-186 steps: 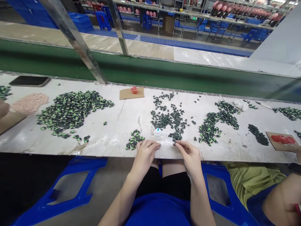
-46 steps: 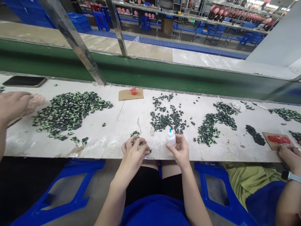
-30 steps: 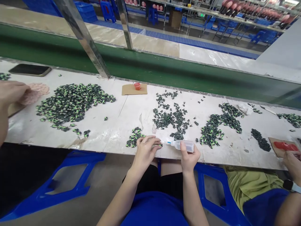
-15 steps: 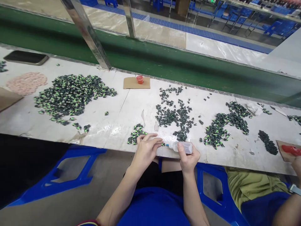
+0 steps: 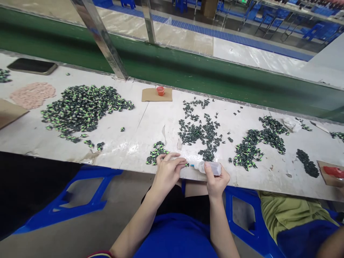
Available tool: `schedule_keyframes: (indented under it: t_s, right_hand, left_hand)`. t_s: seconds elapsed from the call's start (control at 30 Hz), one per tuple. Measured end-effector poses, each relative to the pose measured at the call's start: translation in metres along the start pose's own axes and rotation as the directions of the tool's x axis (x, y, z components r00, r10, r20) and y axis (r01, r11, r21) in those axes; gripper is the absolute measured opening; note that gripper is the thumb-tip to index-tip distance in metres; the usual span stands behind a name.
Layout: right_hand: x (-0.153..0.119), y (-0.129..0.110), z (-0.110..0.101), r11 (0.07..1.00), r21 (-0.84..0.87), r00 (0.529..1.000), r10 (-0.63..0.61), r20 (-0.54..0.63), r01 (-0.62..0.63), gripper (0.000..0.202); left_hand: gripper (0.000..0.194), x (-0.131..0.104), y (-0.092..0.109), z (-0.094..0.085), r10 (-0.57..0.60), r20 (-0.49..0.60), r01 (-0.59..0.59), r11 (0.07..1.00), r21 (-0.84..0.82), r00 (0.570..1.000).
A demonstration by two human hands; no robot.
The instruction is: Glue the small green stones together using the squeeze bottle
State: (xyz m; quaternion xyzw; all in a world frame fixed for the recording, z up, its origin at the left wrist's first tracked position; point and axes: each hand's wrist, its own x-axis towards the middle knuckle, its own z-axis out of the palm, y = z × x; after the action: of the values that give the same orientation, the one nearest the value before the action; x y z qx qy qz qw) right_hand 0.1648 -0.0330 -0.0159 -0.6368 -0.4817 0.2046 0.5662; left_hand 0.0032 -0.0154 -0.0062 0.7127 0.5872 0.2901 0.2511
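Note:
Near the table's front edge, my left hand (image 5: 170, 167) pinches a small black-and-green piece (image 5: 187, 165) at its fingertips. My right hand (image 5: 217, 179) is wrapped round a translucent squeeze bottle (image 5: 212, 168), which lies on its side with its thin blue tip pointing left. That tip is close to the small piece; whether they touch I cannot tell. Just beyond my left hand is a little heap of black-and-green pieces (image 5: 157, 152). Past the bottle, small dark slender parts (image 5: 199, 132) are scattered over the white tabletop.
A large pile of black-and-green pieces (image 5: 86, 107) lies left, by pink pieces (image 5: 32, 95) and a phone (image 5: 32, 66). A red cup (image 5: 160, 91) stands on cardboard (image 5: 149, 95). Further right are another pile (image 5: 247, 150), dark pieces (image 5: 306, 163) and a co-worker (image 5: 303, 229). A metal post (image 5: 100, 39) rises behind.
My hands, the small piece and the bottle keep almost the same pose. At the far right, the co-worker's hand has drawn back from the red object on the cardboard.

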Motion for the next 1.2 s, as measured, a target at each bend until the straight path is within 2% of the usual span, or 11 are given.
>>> schedule_keyframes:
  t_s: [0.67,0.93,1.2]
  right_hand:
    - [-0.0001,0.0002,0.0003,1.000,0.002,0.999,0.008,0.035,-0.009,0.026]
    - [0.0003,-0.0013,0.0000,1.000,-0.012,0.999,-0.004,0.041,0.005,0.027]
    - [0.0038,-0.0047,-0.0009,1.000,-0.023,0.998,-0.010,0.054,0.011,0.030]
  left_hand:
    - [0.021,0.0000,-0.0012,0.0001,-0.012,0.027,0.012,1.000,-0.007,1.000]
    - [0.022,0.0000,-0.0011,0.0009,-0.001,0.008,0.001,1.000,0.002,1.000]
    - [0.023,-0.0011,0.0019,0.0018,-0.037,-0.037,0.038,0.999,0.021,0.999]
